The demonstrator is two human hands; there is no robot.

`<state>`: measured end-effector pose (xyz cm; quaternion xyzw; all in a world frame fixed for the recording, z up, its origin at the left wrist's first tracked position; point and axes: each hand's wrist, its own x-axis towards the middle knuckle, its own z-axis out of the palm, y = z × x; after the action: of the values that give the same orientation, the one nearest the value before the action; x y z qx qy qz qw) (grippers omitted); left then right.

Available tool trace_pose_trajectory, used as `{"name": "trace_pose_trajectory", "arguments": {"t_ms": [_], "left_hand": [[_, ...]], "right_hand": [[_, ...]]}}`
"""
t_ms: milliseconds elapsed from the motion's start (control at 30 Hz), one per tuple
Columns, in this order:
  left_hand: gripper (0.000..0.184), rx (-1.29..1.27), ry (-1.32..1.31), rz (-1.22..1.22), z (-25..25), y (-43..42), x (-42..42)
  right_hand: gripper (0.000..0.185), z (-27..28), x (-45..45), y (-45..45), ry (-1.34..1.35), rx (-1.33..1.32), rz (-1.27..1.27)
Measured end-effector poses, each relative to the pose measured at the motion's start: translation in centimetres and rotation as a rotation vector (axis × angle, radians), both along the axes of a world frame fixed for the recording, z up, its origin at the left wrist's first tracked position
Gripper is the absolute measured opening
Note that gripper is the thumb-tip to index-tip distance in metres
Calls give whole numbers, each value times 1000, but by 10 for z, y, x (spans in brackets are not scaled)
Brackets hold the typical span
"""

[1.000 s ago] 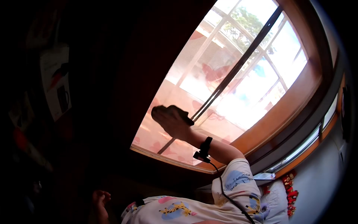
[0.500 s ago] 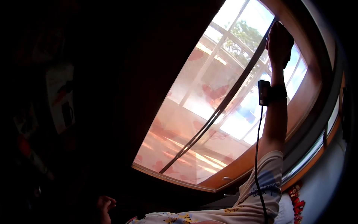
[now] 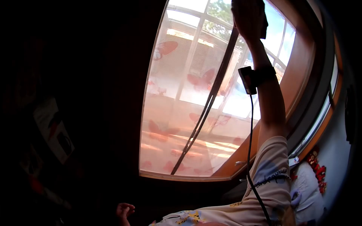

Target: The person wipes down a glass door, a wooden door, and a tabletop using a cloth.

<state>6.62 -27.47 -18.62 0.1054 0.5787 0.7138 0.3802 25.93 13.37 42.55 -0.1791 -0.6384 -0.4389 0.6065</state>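
Through the head camera, the only view I have, I find the right hand (image 3: 247, 22) at the top of the frame, right of centre, at the end of a raised arm. Its fingers lie close together and appear clamped on a dark item (image 3: 264, 24), which juts out along the hand's right side; the tips are lost at the top edge, and I can't make out what the item is. Behind them the bright window (image 3: 166, 113), marked with red butterfly shapes (image 3: 201, 78), fills the middle of the frame, a dark bar (image 3: 222, 69) slanting across it from upper right to lower left. The hand covers the bar's upper end, but I can't tell whether hand or item touches the glass. I judge the step in hand to be working the dark item high on the window; from here a move calls for a firm hold, a long reach and slack in the black cable (image 3: 251, 124) hanging from the wrist device (image 3: 247, 80). At the bottom, left of centre, the left hand (image 3: 124, 211) sits low in shadow, fingers bent; nothing shows in it, and I can't tell whether they close. I also have a dim printed box (image 3: 52, 126) at the left and red ornaments (image 3: 316, 171) beside a white bundle (image 3: 305, 188) at lower right.
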Motion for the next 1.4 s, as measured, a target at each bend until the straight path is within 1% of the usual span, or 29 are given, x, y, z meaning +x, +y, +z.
{"name": "trace_pose_trajectory", "arguments": {"t_ms": [33, 67, 100, 133, 167, 233, 300, 333, 400, 433, 467, 500, 533, 633, 667, 733, 767, 833, 900, 933, 1000, 1033, 1067, 1133, 1167, 1200, 1267, 1333, 1400], "left_hand": [[18, -8, -5, -1, -2, -3, 0], [17, -38, 0, 47, 0, -5, 2], [17, -69, 6, 90, -2, -7, 3], [17, -80, 5, 75, -8, -10, -1], [17, -68, 29, 49, -17, -13, -10], [16, -21, 85, -27, -18, -16, -33], [13, -119, 192, -87, 0, 3, -61], [13, -55, 286, -156, 13, 18, -70], [15, 13, 512, -280, 51, 54, -81], [17, 20, 641, -326, 70, 75, -78], [21, 81, 754, -346, 89, 95, -76], [24, 145, 860, -363, 106, 113, -73], [28, 212, 1024, -312, 122, 132, -68], [41, 414, 1470, -103, 157, 181, -68], [41, 411, 1472, -121, 170, 191, -66], [40, 506, 1587, 74, 195, 199, -64], [40, 492, 1591, 65, 205, 200, -65], [47, 438, 1773, 195, 221, 197, -74], [54, 349, 1885, 219, 228, 191, -95], [56, 263, 1959, 240, 236, 185, -111], [56, 219, 2082, 335, 244, 180, -138], [55, 179, 2153, 378, 257, 171, -150], [55, 179, 2159, 409, 275, 176, -162], [54, 178, 2181, 482, 295, 193, -181], [55, 221, 2062, 510, 314, 199, -179], [64, 258, 2004, 423, 333, 202, -171], [88, 325, 1874, 265, 373, 210, -155], [88, 332, 1773, 208, 381, 227, -143], [87, 319, 1754, 200, 377, 237, -133]], "right_hand": [[36, 9, 29, 5, -20, 355, 20], [40, 15, 63, 17, 115, 293, -49], [48, 17, 92, 32, 198, 361, -116], [39, 16, 119, 42, 288, 353, -170], [40, 12, 142, 54, 356, 358, -241], [41, 3, 155, 59, 562, 48, -277], [42, -17, 131, 53, 528, 112, -241], [45, -33, 111, 48, 494, 181, -184], [33, -75, 61, 46, 210, 368, -270], [45, -122, 15, 22, 246, 207, -277], [40, -155, -22, -7, 212, 131, -87], [45, -184, -37, 8, 72, 305, -64], [50, -216, -56, -16, -76, 81, 25], [53, -305, -76, -53, -441, -96, 19], [53, -337, -76, -53, -547, -141, 16], [51, -390, -61, -50, -739, -30, -28], [47, -406, -46, -52, -820, -25, -48], [45, -436, -18, -32, -953, 49, -57], [43, -431, 13, -20, -956, 92, -104], [52, -409, 29, -19, -942, 21, -80], [51, -360, 62, 2, -763, -21, -158], [50, -312, 80, -9, -652, -90, -248], [50, -266, 92, -5, -474, 45, -313], [37, -201, 119, 33, -346, 200, -249], [39, -169, 130, 41, -265, 311, -232], [48, -138, 143, 49, -180, 414, -213], [49, -91, 196, 71, -113, 253, -156], [53, -107, 183, 93, -6, 15, -178], [56, -151, 150, 72, 29, -66, -172]]}}
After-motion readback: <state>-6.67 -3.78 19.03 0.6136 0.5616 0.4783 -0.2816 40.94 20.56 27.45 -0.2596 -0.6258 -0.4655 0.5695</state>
